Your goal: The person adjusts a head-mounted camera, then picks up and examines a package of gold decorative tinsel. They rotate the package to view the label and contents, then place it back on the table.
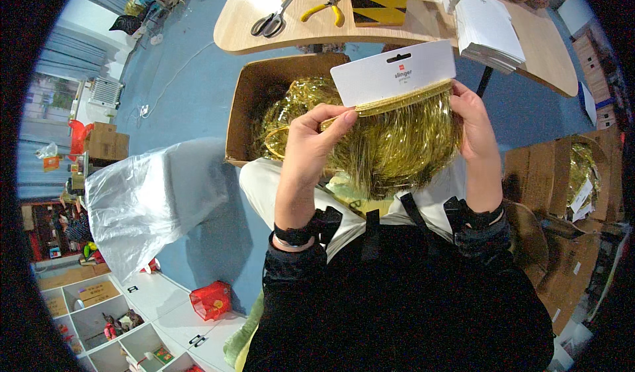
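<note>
A bundle of gold tinsel garland (397, 146) hangs between my hands above my lap, its corded top edge tilted up to the right. My left hand (322, 133) pinches the left end of that edge between thumb and finger. My right hand (469, 116) grips the right end, some fingers hidden behind the tinsel. A white header card (394, 74) with a hanging slot and print stands up from the corded edge. More gold tinsel lies in an open cardboard box (250, 99), behind and left of my left hand.
On the wooden table (421, 32) ahead lie scissors (272, 22), yellow-handled pliers (325, 10), a black-and-yellow box (379, 8) and a stack of white cards (486, 29). Plastic sheeting (154, 188) covers something at left. A cardboard box (536, 168) with tinsel stands at right.
</note>
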The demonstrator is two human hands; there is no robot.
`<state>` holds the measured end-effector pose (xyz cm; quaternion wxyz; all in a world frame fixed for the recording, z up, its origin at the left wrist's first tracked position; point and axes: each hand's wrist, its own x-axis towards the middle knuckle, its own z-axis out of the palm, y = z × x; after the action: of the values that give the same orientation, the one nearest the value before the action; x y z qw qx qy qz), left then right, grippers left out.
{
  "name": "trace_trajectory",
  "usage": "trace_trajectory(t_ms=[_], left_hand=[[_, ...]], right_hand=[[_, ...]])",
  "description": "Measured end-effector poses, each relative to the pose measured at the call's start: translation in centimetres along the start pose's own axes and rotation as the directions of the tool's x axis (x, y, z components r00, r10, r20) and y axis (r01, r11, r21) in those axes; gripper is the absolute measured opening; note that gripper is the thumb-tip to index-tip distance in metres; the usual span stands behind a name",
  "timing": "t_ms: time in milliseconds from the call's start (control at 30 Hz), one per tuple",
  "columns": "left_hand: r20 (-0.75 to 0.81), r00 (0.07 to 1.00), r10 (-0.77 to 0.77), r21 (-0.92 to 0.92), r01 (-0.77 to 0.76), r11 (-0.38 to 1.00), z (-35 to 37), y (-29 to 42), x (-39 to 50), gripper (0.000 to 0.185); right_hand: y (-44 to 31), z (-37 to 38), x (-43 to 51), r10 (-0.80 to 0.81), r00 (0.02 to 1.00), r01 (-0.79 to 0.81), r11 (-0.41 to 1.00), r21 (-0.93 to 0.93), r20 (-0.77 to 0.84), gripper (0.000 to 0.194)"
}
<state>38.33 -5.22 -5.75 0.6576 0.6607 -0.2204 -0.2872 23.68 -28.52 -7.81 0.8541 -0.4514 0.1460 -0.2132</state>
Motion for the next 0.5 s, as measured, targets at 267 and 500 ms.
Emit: trace_trajectory(t_ms=[267,500], left_hand=[[-0.266,0.929,0.256,0.322,-0.164,0.932,4.7,0.2,-0.9,0.016],[-0.012,0.924,0.383,0.474,-0.331,0.816,5.9,2.4,-2.1,0.014]], right_hand=[[2.7,5.9,-2.4,-0.456,0.876,0.393,0.484,-0.782,0.158,0.041],[4.4,6.6,-2.0,-0.328,0.943,0.282,0.713,-0.643,0.049,0.04]])
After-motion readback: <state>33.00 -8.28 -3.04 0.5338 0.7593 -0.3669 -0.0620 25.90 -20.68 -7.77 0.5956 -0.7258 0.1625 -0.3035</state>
